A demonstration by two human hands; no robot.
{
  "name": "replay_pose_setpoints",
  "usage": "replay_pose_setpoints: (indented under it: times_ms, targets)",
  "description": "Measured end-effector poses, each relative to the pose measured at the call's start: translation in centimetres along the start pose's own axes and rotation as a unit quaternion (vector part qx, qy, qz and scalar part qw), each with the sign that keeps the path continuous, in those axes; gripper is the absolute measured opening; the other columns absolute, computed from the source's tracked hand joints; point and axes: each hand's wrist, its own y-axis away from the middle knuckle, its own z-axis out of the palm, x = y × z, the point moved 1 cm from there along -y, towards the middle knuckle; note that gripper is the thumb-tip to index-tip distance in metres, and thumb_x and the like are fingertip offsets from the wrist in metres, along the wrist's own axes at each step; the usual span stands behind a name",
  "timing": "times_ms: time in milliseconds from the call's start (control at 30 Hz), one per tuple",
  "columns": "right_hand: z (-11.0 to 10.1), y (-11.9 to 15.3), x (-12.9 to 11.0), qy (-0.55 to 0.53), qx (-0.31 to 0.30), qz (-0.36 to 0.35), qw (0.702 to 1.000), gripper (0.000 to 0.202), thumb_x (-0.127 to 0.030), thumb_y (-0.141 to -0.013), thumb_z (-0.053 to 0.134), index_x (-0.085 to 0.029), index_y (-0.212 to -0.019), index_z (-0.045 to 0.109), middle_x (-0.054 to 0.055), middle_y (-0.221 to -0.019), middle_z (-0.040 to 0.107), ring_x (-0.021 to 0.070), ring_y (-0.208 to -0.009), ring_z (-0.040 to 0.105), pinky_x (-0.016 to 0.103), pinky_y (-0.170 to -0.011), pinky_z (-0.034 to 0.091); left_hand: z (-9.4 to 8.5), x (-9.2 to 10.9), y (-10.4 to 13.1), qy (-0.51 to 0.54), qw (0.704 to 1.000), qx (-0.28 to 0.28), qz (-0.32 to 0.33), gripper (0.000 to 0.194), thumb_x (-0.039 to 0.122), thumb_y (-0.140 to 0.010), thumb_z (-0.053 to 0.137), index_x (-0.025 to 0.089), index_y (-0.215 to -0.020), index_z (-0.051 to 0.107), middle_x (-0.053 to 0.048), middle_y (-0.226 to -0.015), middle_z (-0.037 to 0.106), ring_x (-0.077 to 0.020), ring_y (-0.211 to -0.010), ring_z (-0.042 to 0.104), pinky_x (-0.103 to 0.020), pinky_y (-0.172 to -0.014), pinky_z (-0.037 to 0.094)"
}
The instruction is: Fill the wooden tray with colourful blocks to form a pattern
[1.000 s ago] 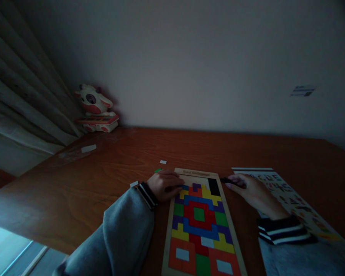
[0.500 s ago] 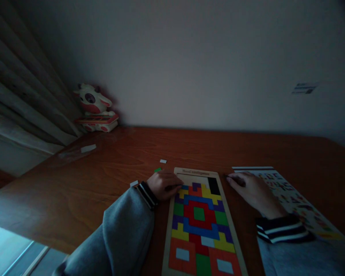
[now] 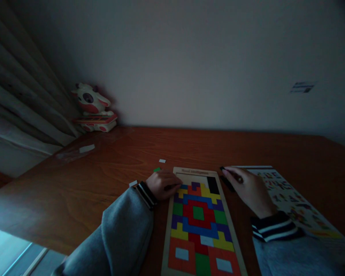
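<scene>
A wooden puzzle board lies on the table, mostly filled with coloured blocks; its upper part shows bare wood beside a black block at the upper right. My left hand rests at the board's upper left edge, fingers curled, fingertips by the blue block; whether they hold anything is hidden. To the right of the board, my right hand pinches a small black piece between thumb and finger. Another black piece lies on the table below those fingertips.
A printed pattern sheet lies under and beyond my right hand. Left of the board are a green piece and white pieces. A cow toy stands at the back left, near a curtain.
My right hand has lifted and moved slightly left, and a black piece now shows in its fingertips. Another black piece has come into sight below it. My left hand stays in place.
</scene>
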Motion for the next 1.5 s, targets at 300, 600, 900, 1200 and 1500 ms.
replay_pose_setpoints:
  times_ms: [300,600,900,1200,1500]
  targets:
    - [1.1,0.2,-2.4,-0.084,-0.003,-0.056,0.995,0.036,-0.041,-0.096,0.045,-0.023,-0.118,0.068,0.01,-0.102,0.073,0.0246,-0.093,0.069,0.04,-0.082,0.054,0.3,-0.4,0.3,-0.036,0.999,0.032,-0.015,0.017,0.019,-0.091,0.057,0.017,-0.103,0.07,-0.008,-0.097,0.075,-0.0185,-0.084,0.069,-0.032,-0.079,0.056]
    - [2.7,-1.5,-5.7,-0.23,-0.1,0.001,0.968,0.025,-0.043,-0.089,0.057,-0.023,-0.092,0.071,0.006,-0.087,0.077,0.0213,-0.078,0.072,0.032,-0.068,0.058,2.3,-1.2,-1.6,-0.005,0.987,0.11,-0.119,0.021,0.03,-0.095,0.057,0.018,-0.106,0.071,-0.008,-0.096,0.075,-0.0178,-0.086,0.07,-0.03,-0.08,0.058]
    - [3.6,-1.1,-7.2,-0.238,-0.099,-0.032,0.966,0.024,-0.041,-0.09,0.057,-0.025,-0.094,0.073,0.004,-0.089,0.078,0.0203,-0.076,0.072,0.031,-0.069,0.056,3.2,-1.6,-2.0,0.072,0.982,0.122,-0.123,0.029,0.042,-0.092,0.064,0.017,-0.103,0.072,-0.008,-0.088,0.074,-0.0165,-0.08,0.071,-0.026,-0.074,0.059]
    - [4.1,-0.1,-5.6,-0.206,-0.084,-0.08,0.972,0.021,-0.038,-0.093,0.055,-0.026,-0.101,0.07,0.006,-0.102,0.075,0.0218,-0.094,0.069,0.037,-0.085,0.055,2.2,-2.1,-0.7,0.047,0.987,0.102,-0.114,0.032,0.046,-0.091,0.063,0.017,-0.097,0.073,-0.007,-0.086,0.073,-0.0167,-0.08,0.069,-0.027,-0.074,0.058]
    - [4.0,0.4,-6.0,-0.206,-0.078,-0.093,0.971,0.025,-0.038,-0.089,0.064,-0.027,-0.111,0.068,0.004,-0.103,0.075,0.0218,-0.093,0.07,0.037,-0.086,0.056,1.9,-2.1,-0.5,0.035,0.991,0.091,-0.088,0.03,0.044,-0.092,0.062,0.017,-0.1,0.073,-0.008,-0.087,0.073,-0.0173,-0.081,0.068,-0.028,-0.075,0.057]
